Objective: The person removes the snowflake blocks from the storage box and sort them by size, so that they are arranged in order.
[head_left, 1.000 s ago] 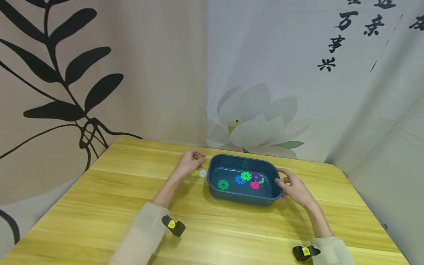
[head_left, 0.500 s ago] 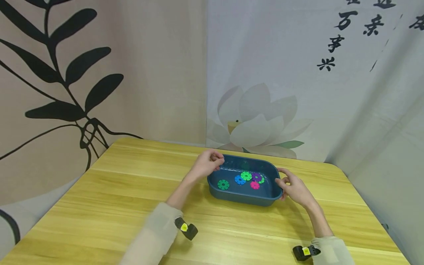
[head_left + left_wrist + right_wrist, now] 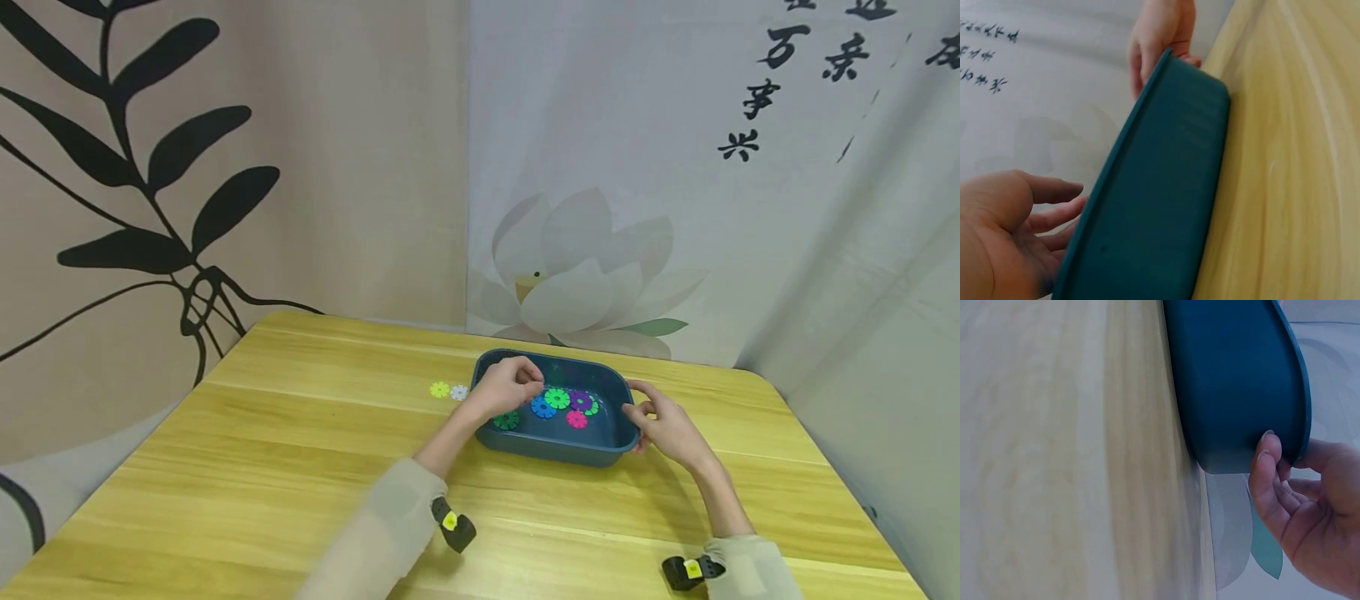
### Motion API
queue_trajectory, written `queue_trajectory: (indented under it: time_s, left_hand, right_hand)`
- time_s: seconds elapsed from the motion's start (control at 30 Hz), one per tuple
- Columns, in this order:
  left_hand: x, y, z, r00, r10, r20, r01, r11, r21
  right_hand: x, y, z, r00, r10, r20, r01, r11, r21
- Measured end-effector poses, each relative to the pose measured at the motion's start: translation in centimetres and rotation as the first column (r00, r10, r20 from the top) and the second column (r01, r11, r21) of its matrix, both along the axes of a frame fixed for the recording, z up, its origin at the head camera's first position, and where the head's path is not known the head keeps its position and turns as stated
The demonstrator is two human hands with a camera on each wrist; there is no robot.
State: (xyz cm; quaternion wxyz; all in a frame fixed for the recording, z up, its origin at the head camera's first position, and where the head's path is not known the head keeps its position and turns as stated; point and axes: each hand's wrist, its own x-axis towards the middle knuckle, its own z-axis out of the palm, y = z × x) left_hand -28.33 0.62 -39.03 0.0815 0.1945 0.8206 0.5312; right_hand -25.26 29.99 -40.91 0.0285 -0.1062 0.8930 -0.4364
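Observation:
Over the left part of the dark blue plastic tub, my left hand keeps its fingers bent toward the thumb. The small orange snowflake disc in this pinch is hidden by the fingers now. The left wrist view has the thumb and fingers of the left hand at the tub's rim. My right hand grips the tub's right end, thumb and fingers on either side of the rim. In the tub lie a blue disc, a bright green disc, a purple disc, a pink disc and a partly covered darker green disc.
Left of the tub, a yellow disc and a white disc lie on the wooden table. A printed curtain hangs behind the table's far edge.
My left hand has moved right from beside the tub to above its inside, with an orange edge showing in its fingers at first. The right hand and tub have stayed in place.

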Motion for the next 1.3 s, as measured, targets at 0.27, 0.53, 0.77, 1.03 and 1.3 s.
queue_trajectory:
  time_s: [0.27, 0.53, 0.77, 1.03, 1.3]
  left_hand:
    - [0.1, 2.7, -0.8, 0.997, -0.075, 0.011, 0.075, 0.992, -0.098]
    - [-0.1, 4.7, -1.4, 0.993, -0.117, 0.03, 0.12, 0.985, -0.123]
    - [-0.6, 5.7, -2.1, 0.985, -0.166, 0.05, 0.173, 0.969, -0.179]
    - [-0.7, 6.1, -2.3, 0.982, -0.159, 0.102, 0.178, 0.962, -0.207]
    - [-0.6, 6.7, -2.3, 0.992, -0.107, 0.063, 0.123, 0.919, -0.374]
  right_hand:
    - [0.1, -0.1, 0.0, 1.0, -0.003, -0.002, 0.003, 1.0, 0.003]
    - [0.0, -0.1, 0.1, 1.0, -0.009, 0.001, 0.009, 1.0, 0.002]
    - [0.0, -0.1, 0.2, 1.0, -0.009, 0.003, 0.009, 1.0, 0.002]
    - [0.0, -0.1, 0.2, 1.0, -0.009, 0.003, 0.009, 1.0, -0.001]
    - [0.0, -0.1, 0.2, 1.0, -0.015, 0.001, 0.015, 1.0, 0.004]
